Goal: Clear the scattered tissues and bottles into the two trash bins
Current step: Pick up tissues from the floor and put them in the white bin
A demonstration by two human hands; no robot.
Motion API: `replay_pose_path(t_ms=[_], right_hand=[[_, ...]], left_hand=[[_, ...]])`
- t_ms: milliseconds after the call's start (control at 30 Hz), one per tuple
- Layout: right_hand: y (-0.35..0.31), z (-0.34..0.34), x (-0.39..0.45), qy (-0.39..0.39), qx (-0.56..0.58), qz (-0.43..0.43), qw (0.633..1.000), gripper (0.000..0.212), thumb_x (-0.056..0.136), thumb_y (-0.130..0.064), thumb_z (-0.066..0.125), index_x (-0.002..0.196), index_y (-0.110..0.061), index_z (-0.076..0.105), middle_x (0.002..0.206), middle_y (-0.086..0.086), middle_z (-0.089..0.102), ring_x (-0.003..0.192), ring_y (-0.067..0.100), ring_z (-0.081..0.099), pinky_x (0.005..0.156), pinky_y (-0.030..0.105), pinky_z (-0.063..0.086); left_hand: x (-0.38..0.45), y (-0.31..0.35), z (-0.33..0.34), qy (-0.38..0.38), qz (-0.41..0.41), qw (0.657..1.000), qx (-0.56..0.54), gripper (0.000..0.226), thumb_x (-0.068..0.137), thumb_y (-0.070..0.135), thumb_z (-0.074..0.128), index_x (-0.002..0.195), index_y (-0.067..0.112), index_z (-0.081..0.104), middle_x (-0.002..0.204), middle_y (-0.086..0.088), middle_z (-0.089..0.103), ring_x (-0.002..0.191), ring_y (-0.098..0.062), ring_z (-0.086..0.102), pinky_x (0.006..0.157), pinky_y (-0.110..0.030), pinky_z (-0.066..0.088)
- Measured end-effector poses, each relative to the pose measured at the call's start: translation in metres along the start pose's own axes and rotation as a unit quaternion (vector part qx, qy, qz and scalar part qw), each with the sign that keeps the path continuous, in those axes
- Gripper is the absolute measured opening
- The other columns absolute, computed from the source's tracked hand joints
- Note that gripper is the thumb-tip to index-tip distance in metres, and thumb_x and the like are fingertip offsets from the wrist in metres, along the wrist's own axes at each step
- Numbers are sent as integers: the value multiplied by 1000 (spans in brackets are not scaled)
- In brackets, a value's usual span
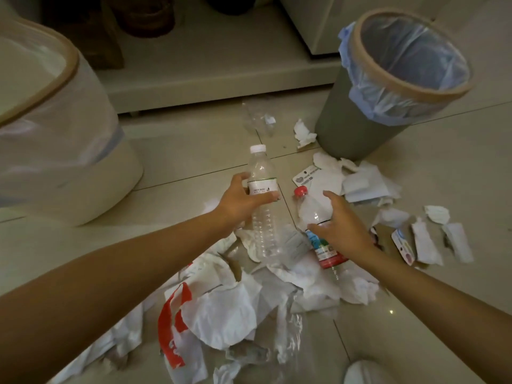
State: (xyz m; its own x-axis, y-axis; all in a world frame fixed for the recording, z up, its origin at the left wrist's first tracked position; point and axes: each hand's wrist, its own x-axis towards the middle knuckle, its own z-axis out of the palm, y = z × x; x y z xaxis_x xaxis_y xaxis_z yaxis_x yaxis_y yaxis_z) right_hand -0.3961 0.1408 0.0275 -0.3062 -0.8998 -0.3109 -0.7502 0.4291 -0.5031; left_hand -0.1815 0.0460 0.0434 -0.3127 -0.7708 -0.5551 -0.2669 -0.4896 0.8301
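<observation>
My left hand grips a clear bottle with a white cap around its label, lifted over the litter. My right hand holds a crumpled bottle with a red cap and red label, thumb and fingers around its middle. A white bin with a clear liner stands at the left. A grey bin with a blue liner stands at the upper right. Crumpled tissues lie heaped on the tiled floor below my hands.
More tissues and paper wrappers lie beside the grey bin. A squashed clear bottle sits further back. A white and red plastic bag lies near my left arm. A low cabinet base runs behind.
</observation>
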Motion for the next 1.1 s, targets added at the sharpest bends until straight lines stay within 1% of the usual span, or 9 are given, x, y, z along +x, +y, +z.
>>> replay_pose_path(t_ms=[67, 167, 367, 467, 600, 800, 933, 1033, 1100], right_hand=[[18, -1, 12, -64, 25, 54, 996, 95, 70, -23, 83, 145, -17, 24, 139, 12, 46, 118, 26, 52, 95, 38, 47], [28, 1, 21, -121, 89, 101, 984, 99, 67, -15, 85, 145, -17, 24, 130, 13, 54, 105, 24, 57, 82, 32, 47], [27, -11, 32, -131, 185, 84, 971, 91, 65, -11, 85, 139, -28, 36, 121, 4, 56, 95, 17, 60, 76, 34, 54], [13, -37, 35, -107, 262, 30, 959, 85, 65, -9, 84, 134, -33, 42, 122, 1, 56, 97, 19, 61, 81, 41, 56], [-13, -82, 42, -54, 320, -46, 945, 80, 67, -9, 83, 132, -33, 43, 120, -6, 58, 96, 13, 62, 70, 22, 52], [-42, -151, 51, 28, 358, -141, 923, 80, 65, -14, 83, 131, -39, 44, 122, -15, 57, 107, 7, 59, 79, 27, 55], [-61, -202, 63, 86, 371, -206, 902, 77, 68, -10, 81, 130, -36, 43, 122, -14, 56, 102, -6, 59, 72, 12, 51], [-74, -237, 77, 126, 390, -244, 879, 76, 68, -8, 81, 126, -41, 43, 121, -14, 57, 104, 3, 61, 76, 19, 54], [-81, -256, 88, 150, 395, -265, 867, 77, 70, -8, 80, 128, -42, 43, 121, -16, 57, 103, 1, 61, 76, 19, 55]], left_hand=[[3, -3, 0, 1, 5, 1000, 26, 83, 71, 33, 81, 137, 26, 31, 104, 2, 61, 94, -16, 64, 81, -37, 56], [6, -5, 3, 3, 4, 999, 47, 84, 69, 33, 83, 136, 25, 33, 107, 0, 61, 97, -18, 64, 89, -43, 54], [7, 2, 7, 0, 15, 997, 71, 83, 67, 30, 84, 134, 28, 35, 107, 0, 59, 97, -19, 64, 87, -45, 55], [5, 18, 5, 10, 68, 994, 90, 89, 63, 27, 86, 135, 32, 32, 114, -2, 58, 95, -18, 65, 86, -44, 55], [1, 53, 9, 24, 134, 989, 65, 95, 56, 28, 87, 133, 37, 31, 118, -7, 60, 91, -18, 69, 79, -36, 58], [0, 135, 31, 30, 235, 971, 37, 89, 55, 24, 87, 125, 45, 35, 119, 2, 60, 98, -14, 66, 75, -27, 58], [6, 192, 49, 52, 306, 950, 25, 90, 61, 19, 87, 129, 45, 34, 125, 2, 56, 105, -16, 64, 83, -34, 57], [14, 232, 64, 65, 362, 930, 21, 86, 63, 16, 86, 129, 42, 37, 121, 4, 58, 103, -13, 65, 77, -27, 58], [19, 259, 74, 73, 394, 916, 20, 83, 65, 15, 86, 126, 43, 37, 117, 4, 60, 99, -7, 65, 73, -19, 56]])
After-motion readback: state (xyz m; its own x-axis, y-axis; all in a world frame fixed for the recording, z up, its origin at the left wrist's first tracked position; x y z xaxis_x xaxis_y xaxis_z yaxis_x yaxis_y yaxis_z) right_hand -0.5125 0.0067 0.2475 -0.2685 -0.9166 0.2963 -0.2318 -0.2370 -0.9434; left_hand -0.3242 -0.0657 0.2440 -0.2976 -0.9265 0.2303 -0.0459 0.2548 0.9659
